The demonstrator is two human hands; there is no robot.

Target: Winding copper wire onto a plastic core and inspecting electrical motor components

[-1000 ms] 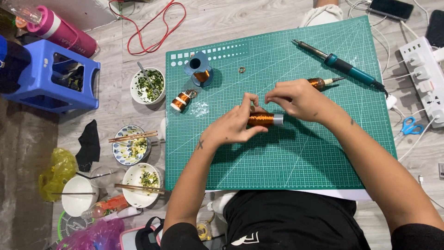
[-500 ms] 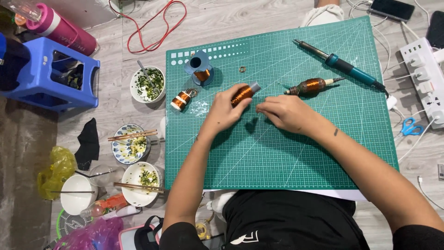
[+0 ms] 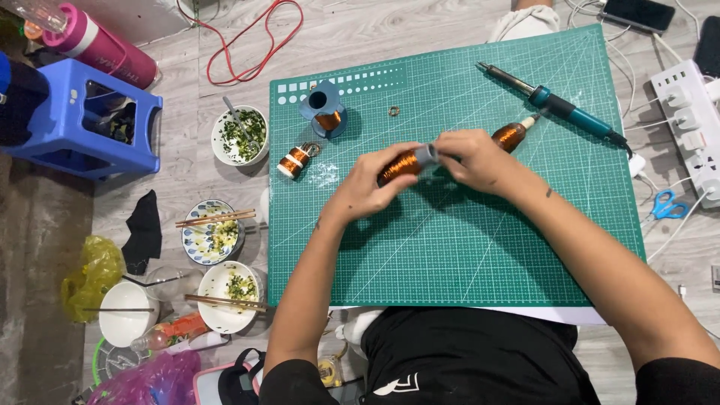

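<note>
Over a green cutting mat (image 3: pixel 465 247), my left hand (image 3: pixel 367 184) grips a copper wire coil (image 3: pixel 401 163) wound on a grey tube. My right hand (image 3: pixel 472 157) pinches the grey end of that tube. Both hands hover near the mat's centre. Beyond my right hand lies a second copper coil (image 3: pixel 512 135). A small copper spool (image 3: pixel 292 160) rests at the mat's left edge, with a blue spool (image 3: pixel 325 110) of copper wire behind it. A soldering iron (image 3: pixel 559 103) with a teal handle lies at the far right of the mat.
Left of the mat stand several bowls of food (image 3: pixel 239 136) with chopsticks, a blue plastic stool (image 3: pixel 82 120) and a pink bottle (image 3: pixel 97 45). A white power strip (image 3: pixel 694 124), blue scissors (image 3: pixel 664 204) and phones lie on the right. A red cable (image 3: pixel 247 45) loops at the back.
Both hands moved away from me across the mat with the coil, then settled near the centre. My right hand came back onto the coil's grey end.
</note>
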